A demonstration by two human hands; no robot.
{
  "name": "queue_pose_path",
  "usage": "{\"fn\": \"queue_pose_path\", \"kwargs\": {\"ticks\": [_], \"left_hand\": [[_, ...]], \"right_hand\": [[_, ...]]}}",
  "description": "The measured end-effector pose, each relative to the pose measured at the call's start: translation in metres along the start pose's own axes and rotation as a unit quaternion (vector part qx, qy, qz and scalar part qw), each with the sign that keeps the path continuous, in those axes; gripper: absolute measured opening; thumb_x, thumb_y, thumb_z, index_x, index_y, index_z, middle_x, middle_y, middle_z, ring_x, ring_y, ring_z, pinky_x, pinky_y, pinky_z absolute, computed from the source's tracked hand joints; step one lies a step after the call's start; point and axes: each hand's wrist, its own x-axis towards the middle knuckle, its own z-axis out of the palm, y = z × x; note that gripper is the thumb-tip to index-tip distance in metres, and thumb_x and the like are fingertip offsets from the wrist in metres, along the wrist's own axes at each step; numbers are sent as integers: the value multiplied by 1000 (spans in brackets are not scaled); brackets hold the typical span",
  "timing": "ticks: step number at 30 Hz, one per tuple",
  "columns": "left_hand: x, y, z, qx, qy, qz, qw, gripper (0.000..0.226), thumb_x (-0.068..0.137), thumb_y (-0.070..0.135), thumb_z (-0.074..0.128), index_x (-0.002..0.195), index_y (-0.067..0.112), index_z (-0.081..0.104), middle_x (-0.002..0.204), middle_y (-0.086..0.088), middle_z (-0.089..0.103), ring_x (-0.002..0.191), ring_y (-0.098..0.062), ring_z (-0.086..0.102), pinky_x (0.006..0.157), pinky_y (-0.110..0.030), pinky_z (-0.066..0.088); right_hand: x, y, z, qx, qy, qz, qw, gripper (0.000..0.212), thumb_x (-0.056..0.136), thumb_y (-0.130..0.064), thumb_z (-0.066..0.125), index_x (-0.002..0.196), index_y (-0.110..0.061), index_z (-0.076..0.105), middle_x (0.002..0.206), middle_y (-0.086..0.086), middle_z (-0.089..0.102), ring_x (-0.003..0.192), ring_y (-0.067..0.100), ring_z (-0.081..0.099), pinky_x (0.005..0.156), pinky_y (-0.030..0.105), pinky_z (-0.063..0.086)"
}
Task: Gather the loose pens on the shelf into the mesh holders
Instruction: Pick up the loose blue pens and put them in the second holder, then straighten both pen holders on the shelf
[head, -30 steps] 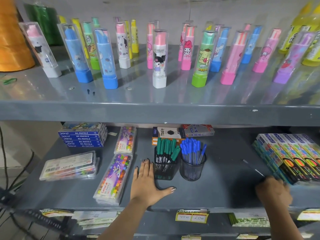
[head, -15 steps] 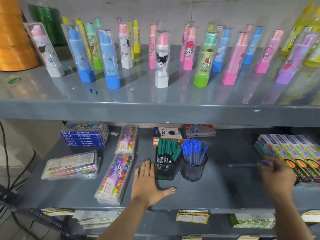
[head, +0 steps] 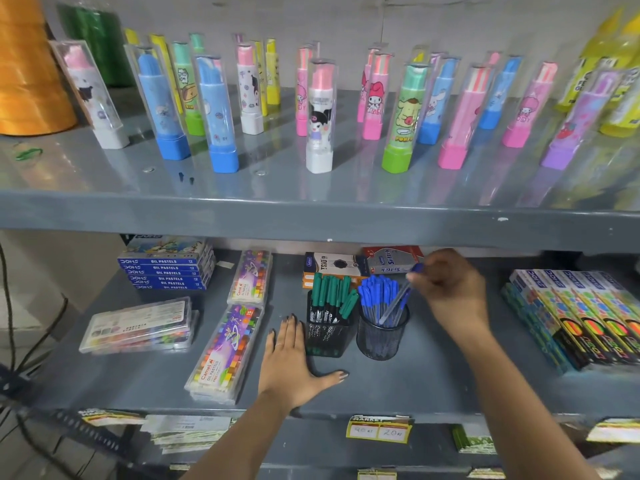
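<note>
On the lower shelf [head: 433, 382] stand two black mesh holders side by side. The square holder [head: 327, 337] carries several green-capped pens. The round holder [head: 381, 337] carries several blue-capped pens. My right hand [head: 450, 292] is just right of and above the round holder, pinching a clear blue-capped pen [head: 398, 299] by its cap end. The pen slants down with its tip inside the round holder's mouth. My left hand [head: 294, 365] lies flat on the shelf, fingers spread, touching the left side of the square holder.
Crayon packs [head: 225, 355] and a clear case [head: 138, 327] lie left of my left hand. Stacked oil pastel boxes [head: 166, 271] and pen boxes [head: 346, 268] sit at the back. Boxes [head: 588, 320] fill the right side. Tall eraser tubes [head: 320, 116] line the upper shelf.
My right hand has lifted a blue-capped pen from the right side of the shelf and carried it left to the round holder. My left hand has stayed flat beside the square holder.
</note>
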Motion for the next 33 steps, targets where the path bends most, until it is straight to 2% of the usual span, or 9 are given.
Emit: {"fn": "queue_pose_path", "kwargs": {"ticks": [3, 6, 8, 11, 13, 15, 19, 23, 33], "left_hand": [[-3, 0, -1, -11, 11, 3, 1000, 145, 59, 107, 29, 161, 10, -5, 171, -6, -7, 156, -18, -11, 127, -42, -6], [-4, 2, -4, -57, 28, 17, 998, 145, 58, 106, 38, 161, 12, -3, 171, -4, 0, 157, -16, -6, 128, -39, -4], [-3, 6, -11, -131, 54, 26, 990, 144, 56, 104, 48, 161, 16, 6, 170, -2, 14, 156, -16, 9, 128, -42, 6], [3, 22, -39, -250, 99, 16, 963, 131, 58, 80, 80, 158, 18, 21, 155, 16, 35, 143, -6, 30, 123, -34, 20], [15, 30, -53, -352, 90, 8, 932, 114, 63, 45, 96, 153, 21, 31, 129, 36, 40, 126, 5, 37, 111, -21, 27], [30, 29, -53, -417, 46, 31, 907, 102, 61, 27, 100, 142, 39, 39, 127, 33, 53, 123, 6, 51, 112, -28, 38], [44, 22, -45, -437, 1, 19, 899, 95, 60, 18, 100, 130, 44, 42, 122, 21, 64, 117, 2, 61, 104, -25, 48], [45, 22, -50, -406, -11, 24, 913, 95, 60, 28, 101, 133, 37, 40, 120, 19, 64, 115, -3, 61, 104, -31, 48], [18, 22, -60, -355, -6, 16, 935, 96, 58, 37, 100, 136, 27, 46, 114, 18, 65, 110, -9, 63, 99, -32, 51]], "right_hand": [[-3, 12, 19, -143, -60, 9, 988, 17, 73, -13, 78, 77, -16, 62, 76, 2, 69, 67, 17, 63, 57, 1, 40], [-7, 25, 25, -226, -88, -13, 970, 20, 75, -28, 75, 93, -23, 69, 96, -2, 69, 89, 18, 63, 80, 19, 48], [-11, 29, 21, -234, -78, -41, 968, 42, 71, -41, 74, 110, -28, 65, 115, -1, 61, 112, 21, 53, 92, 25, 41], [-26, 37, 17, -144, -110, 40, 983, 101, 58, -45, 86, 143, -36, 31, 138, -6, 41, 133, 18, 32, 107, 35, 32], [-33, 49, 21, -73, -150, 74, 983, 130, 45, -48, 93, 147, -42, 12, 142, -10, 45, 134, 16, 40, 108, 48, 38], [-40, 65, 29, -28, -177, 94, 979, 144, 41, -39, 97, 147, -43, -1, 133, -12, 56, 123, 10, 55, 102, 45, 46], [-45, 67, 41, -3, -175, 108, 979, 144, 49, -14, 94, 147, -37, -9, 114, -28, 59, 102, -20, 56, 89, 9, 44], [-45, 64, 41, -25, -165, 108, 980, 131, 49, -20, 93, 147, -36, 6, 116, -22, 64, 108, -2, 61, 97, 29, 47], [-65, 59, 24, -57, -157, 106, 980, 128, 55, -21, 91, 149, -35, 6, 98, -36, 52, 99, 6, 59, 88, 22, 43]]}}
